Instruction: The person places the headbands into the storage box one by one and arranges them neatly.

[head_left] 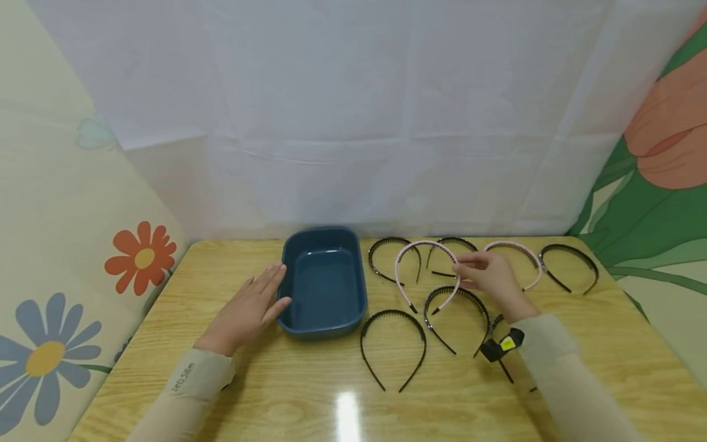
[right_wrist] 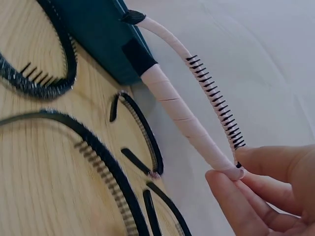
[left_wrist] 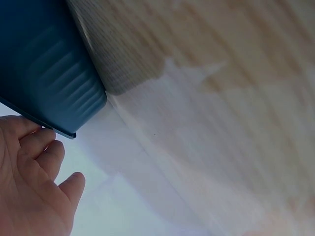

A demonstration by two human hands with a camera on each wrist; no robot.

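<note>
My right hand (head_left: 491,282) pinches a pink headband (head_left: 425,243) by one side of its band, raised above the table with its tips downward. In the right wrist view, thumb and fingers grip the wrapped pink band (right_wrist: 179,120), which has small black comb teeth inside and black tips. Against the left rim of a deep blue plastic basin (head_left: 323,334) rests my left hand (head_left: 248,310), its fingers fairly straight. The left wrist view shows those fingertips (left_wrist: 47,133) touching the outer edge of the basin.
Several black toothed headbands lie on the wooden table (head_left: 309,380), among them one in front (head_left: 393,313) and one at far right (head_left: 569,247). Behind my right hand lies another pink headband (head_left: 510,244). A white cloth (head_left: 353,123) hangs along the back edge.
</note>
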